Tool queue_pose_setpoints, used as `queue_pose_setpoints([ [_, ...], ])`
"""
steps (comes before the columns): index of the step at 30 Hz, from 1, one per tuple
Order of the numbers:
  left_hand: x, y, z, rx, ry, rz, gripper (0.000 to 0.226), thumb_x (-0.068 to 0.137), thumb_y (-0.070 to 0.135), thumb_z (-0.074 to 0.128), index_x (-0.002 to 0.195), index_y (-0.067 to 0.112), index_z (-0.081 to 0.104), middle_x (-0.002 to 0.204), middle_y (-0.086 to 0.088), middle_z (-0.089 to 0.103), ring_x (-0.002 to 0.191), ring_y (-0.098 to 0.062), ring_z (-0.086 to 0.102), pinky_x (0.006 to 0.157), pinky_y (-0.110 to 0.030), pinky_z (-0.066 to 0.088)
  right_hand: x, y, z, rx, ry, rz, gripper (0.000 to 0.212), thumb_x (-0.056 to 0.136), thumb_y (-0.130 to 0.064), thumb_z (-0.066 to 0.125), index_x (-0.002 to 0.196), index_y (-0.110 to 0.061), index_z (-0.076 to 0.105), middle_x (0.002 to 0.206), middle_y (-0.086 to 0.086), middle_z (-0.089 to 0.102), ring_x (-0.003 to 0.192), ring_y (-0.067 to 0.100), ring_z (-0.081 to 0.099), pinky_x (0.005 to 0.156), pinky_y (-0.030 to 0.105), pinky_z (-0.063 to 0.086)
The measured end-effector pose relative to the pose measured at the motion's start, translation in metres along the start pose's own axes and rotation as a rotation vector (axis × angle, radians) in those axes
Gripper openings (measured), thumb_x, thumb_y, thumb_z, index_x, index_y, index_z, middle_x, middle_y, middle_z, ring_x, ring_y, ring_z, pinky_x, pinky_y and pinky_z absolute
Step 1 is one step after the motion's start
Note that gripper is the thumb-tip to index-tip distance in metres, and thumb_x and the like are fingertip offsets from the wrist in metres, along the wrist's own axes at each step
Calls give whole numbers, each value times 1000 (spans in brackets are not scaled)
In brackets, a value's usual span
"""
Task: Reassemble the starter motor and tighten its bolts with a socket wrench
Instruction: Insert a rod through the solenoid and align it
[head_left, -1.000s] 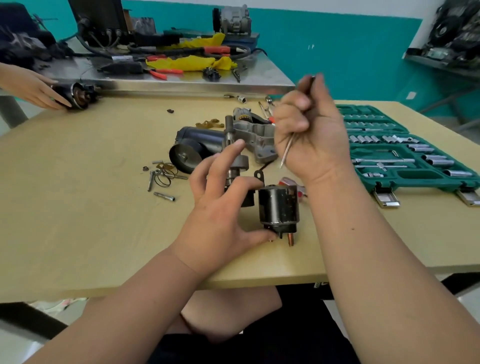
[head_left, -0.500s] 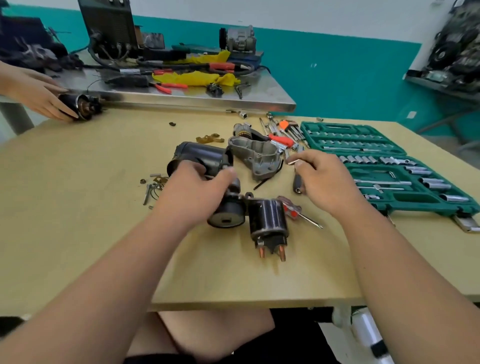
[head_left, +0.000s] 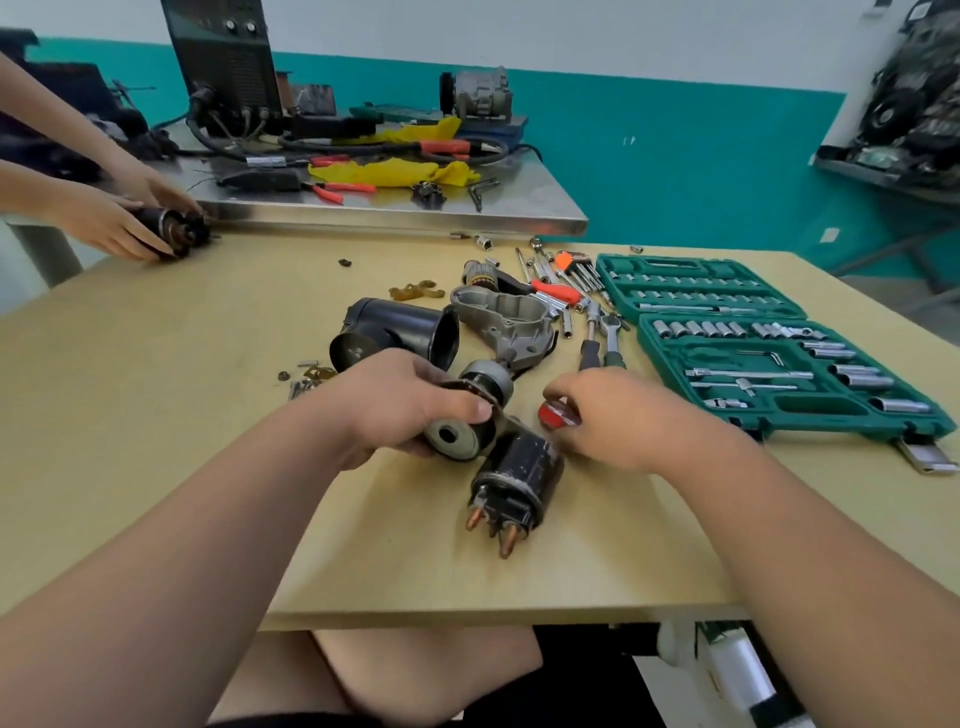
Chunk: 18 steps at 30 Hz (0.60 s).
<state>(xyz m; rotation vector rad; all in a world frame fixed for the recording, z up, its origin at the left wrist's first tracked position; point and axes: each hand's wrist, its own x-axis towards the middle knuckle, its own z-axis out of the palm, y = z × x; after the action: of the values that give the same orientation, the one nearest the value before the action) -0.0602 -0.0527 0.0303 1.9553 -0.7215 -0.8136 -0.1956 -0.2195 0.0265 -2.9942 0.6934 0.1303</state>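
Observation:
My left hand (head_left: 395, 400) grips the starter's armature and end-cap assembly (head_left: 460, 431), a dark round part with a grey face toward me, held just above the table. Touching it on the right lies the black solenoid (head_left: 519, 475), its copper terminals pointing at me. My right hand (head_left: 618, 415) has its fingers curled round the red handle of a screwdriver (head_left: 553, 413) beside the solenoid. The black motor housing (head_left: 400, 327) lies on its side behind my left hand. The grey cast nose housing (head_left: 506, 322) sits right of it. A ratchet wrench (head_left: 602, 322) lies among loose tools.
An open green socket set case (head_left: 779, 421) fills the right of the wooden table (head_left: 156, 415). Small bolts and washers (head_left: 306, 374) lie left of my left hand. Another person's hands (head_left: 119, 223) hold a motor part at far left. A steel bench (head_left: 395, 218) with tools stands behind.
My right hand came down from holding a thin rod in the air and now grips the red screwdriver handle on the table. My left hand shifted its hold on the armature assembly.

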Motion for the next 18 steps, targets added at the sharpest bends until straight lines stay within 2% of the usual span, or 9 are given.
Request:
queue_pose_setpoints([
  [2, -6, -9, 1, -60, 24, 50, 35, 74, 25, 84, 104, 20, 67, 104, -7, 70, 95, -23, 69, 76, -37, 62, -1, 2, 5, 137, 137, 16, 42, 89, -32, 62, 130, -31, 51, 110, -5, 63, 88, 10, 58, 71, 25, 50],
  [3, -10, -14, 1, -100, 45, 73, 33, 74, 24, 84, 102, 26, 66, 106, -6, 70, 96, -22, 69, 80, -39, 61, -3, 4, 9, 318, 211, 50, 38, 89, -31, 63, 125, -32, 52, 102, -9, 63, 83, 5, 59, 67, 21, 48],
  [5, -17, -28, 2, -201, 95, 125, 35, 73, 24, 85, 102, 32, 67, 112, -1, 68, 100, -20, 69, 89, -42, 58, -9, 4, 13, 863, 300, 124, 27, 89, -26, 63, 115, -25, 58, 90, -9, 69, 77, 7, 66, 65, 26, 53],
  [8, -28, -50, 8, -251, 226, 283, 45, 65, 33, 89, 106, 38, 71, 110, 16, 69, 106, -4, 64, 97, -34, 49, -19, -16, 20, 1632, 169, 255, 18, 94, -23, 58, 107, -11, 62, 81, 2, 74, 74, 19, 72, 63, 36, 57],
  [11, -35, -59, 18, -356, 336, 422, 52, 52, 43, 86, 101, 46, 70, 104, 19, 68, 93, 0, 67, 84, -24, 52, -24, -49, 27, 2065, 47, 389, 19, 94, -28, 56, 87, -12, 66, 79, 4, 73, 65, 20, 72, 57, 33, 54],
  [13, -37, -57, 22, -394, 379, 489, 51, 53, 44, 80, 102, 49, 68, 106, 20, 67, 92, -4, 68, 83, -25, 54, -21, -67, 30, 2095, 162, 428, 25, 93, -32, 57, 77, -17, 71, 78, 0, 75, 64, 19, 72, 55, 33, 54],
  [14, -37, -55, 24, -415, 387, 517, 54, 53, 41, 80, 105, 49, 67, 109, 20, 66, 95, -7, 68, 86, -27, 54, -19, -73, 30, 2060, 269, 410, 24, 92, -34, 57, 82, -18, 72, 79, -1, 75, 69, 19, 73, 58, 35, 56],
  [16, -33, -48, 26, -525, 343, 553, 71, 53, 31, 78, 121, 42, 61, 122, 15, 64, 111, -14, 64, 98, -39, 50, -15, -82, 26, 1986, 484, 326, 20, 89, -37, 56, 94, -24, 71, 84, -3, 75, 87, 24, 72, 78, 45, 58],
  [18, -31, -36, 28, -788, 217, 562, 90, 55, 22, 72, 141, 23, 46, 137, -2, 57, 120, -24, 59, 101, -44, 47, -13, -86, 23, 1851, 662, 192, 19, 83, -41, 53, 91, -38, 70, 88, -6, 74, 94, 21, 69, 92, 51, 51],
])
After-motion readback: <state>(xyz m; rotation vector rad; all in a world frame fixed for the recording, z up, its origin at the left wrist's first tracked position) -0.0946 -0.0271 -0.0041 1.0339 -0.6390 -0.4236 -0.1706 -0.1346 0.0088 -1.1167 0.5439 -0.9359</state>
